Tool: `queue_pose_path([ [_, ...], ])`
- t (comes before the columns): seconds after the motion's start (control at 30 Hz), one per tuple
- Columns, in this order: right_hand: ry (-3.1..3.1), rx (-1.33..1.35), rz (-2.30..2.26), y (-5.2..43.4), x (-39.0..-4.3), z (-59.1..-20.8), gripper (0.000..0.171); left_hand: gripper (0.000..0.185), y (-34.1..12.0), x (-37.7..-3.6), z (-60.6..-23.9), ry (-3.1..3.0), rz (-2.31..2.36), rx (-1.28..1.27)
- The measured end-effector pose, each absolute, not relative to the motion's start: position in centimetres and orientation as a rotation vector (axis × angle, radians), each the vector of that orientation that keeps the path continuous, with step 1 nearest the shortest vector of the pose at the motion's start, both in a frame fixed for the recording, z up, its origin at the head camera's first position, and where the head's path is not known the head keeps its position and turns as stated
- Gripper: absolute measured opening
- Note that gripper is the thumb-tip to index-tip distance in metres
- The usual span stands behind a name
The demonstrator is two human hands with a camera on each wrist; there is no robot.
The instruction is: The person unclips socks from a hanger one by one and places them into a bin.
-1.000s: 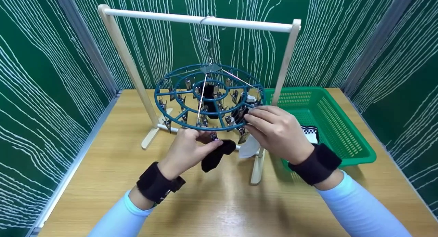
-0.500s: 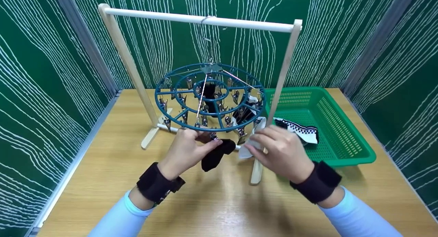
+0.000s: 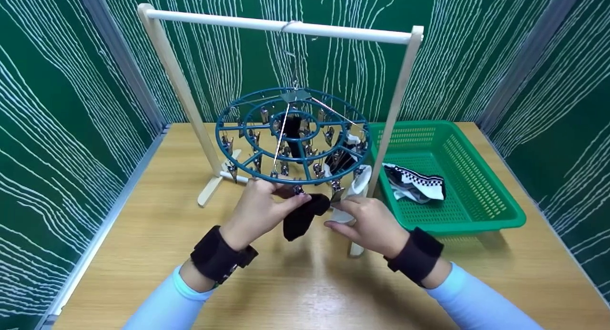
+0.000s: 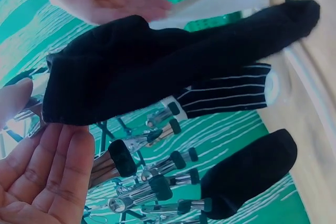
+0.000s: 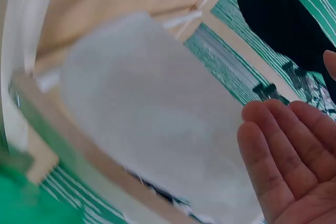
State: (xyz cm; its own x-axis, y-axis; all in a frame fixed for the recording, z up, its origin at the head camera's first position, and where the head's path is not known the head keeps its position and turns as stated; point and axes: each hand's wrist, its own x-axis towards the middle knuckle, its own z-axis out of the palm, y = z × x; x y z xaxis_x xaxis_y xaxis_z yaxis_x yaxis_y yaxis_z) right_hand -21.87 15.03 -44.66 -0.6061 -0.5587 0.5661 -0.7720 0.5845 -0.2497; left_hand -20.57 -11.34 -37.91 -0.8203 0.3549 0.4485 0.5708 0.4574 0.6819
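A round blue clip hanger (image 3: 295, 96) hangs from the rack. At its near rim my left hand (image 3: 257, 208) pinches a metal clip (image 4: 34, 113) at the cuff of a black sock (image 3: 302, 220), which dangles at a slant. My right hand (image 3: 371, 223) is just right of that sock, its fingers (image 5: 262, 150) extended in the right wrist view with nothing gripped. A white sock (image 5: 147, 103) hangs beside and partly behind this hand. Farther in hang a black sock with white stripes (image 4: 226, 92) and another black sock (image 4: 252, 174).
The wooden rack (image 3: 402, 89) with its white bar (image 3: 228, 20) stands on the table (image 3: 157, 254). To the right, a green basket (image 3: 498, 192) holds a checker-trimmed sock (image 3: 419, 182) and other pale cloth. Several unused clips (image 3: 232, 170) hang around the rings.
My right hand has left the hanger's right rim and come down and leftward past the white sock, toward the black sock. My left hand stays at its clip.
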Motion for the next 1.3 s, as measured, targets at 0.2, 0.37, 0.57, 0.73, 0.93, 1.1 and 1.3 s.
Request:
queue_pose_path([
  [0.2, -2.492, 1.007, 0.884, 14.0, -22.1, -45.6, 0.030, 0.015, -11.3, -20.6, -37.9, -2.463, -1.285, -0.809],
  [0.37, -2.515, 1.015, 1.060, 13.2, -22.9, -46.3, 0.029, 0.015, -11.2, -20.7, -38.0, -2.450, -1.266, -0.835],
  [0.57, -2.518, 1.035, 1.334, 12.5, -23.5, -47.0, 0.022, 0.014, -11.3, -20.9, -38.1, -2.436, -1.299, -0.847],
  [0.73, -2.439, 1.033, 1.507, 12.0, -23.5, -47.4, 0.016, 0.013, -11.2, -21.0, -38.3, -2.427, -1.291, -0.846],
  [0.93, -2.342, 1.034, 1.581, 11.5, -23.1, -47.9, 0.009, 0.015, -11.2, -20.9, -38.4, -2.422, -1.263, -0.859],
  [1.1, -2.252, 1.038, 1.528, 11.3, -22.9, -48.0, 0.005, 0.018, -11.1, -20.8, -38.4, -2.455, -1.271, -0.822],
  [1.3, -2.228, 1.050, 1.524, 11.3, -22.8, -48.0, 0.006, 0.016, -11.0, -20.7, -38.4, -2.445, -1.250, -0.825],
])
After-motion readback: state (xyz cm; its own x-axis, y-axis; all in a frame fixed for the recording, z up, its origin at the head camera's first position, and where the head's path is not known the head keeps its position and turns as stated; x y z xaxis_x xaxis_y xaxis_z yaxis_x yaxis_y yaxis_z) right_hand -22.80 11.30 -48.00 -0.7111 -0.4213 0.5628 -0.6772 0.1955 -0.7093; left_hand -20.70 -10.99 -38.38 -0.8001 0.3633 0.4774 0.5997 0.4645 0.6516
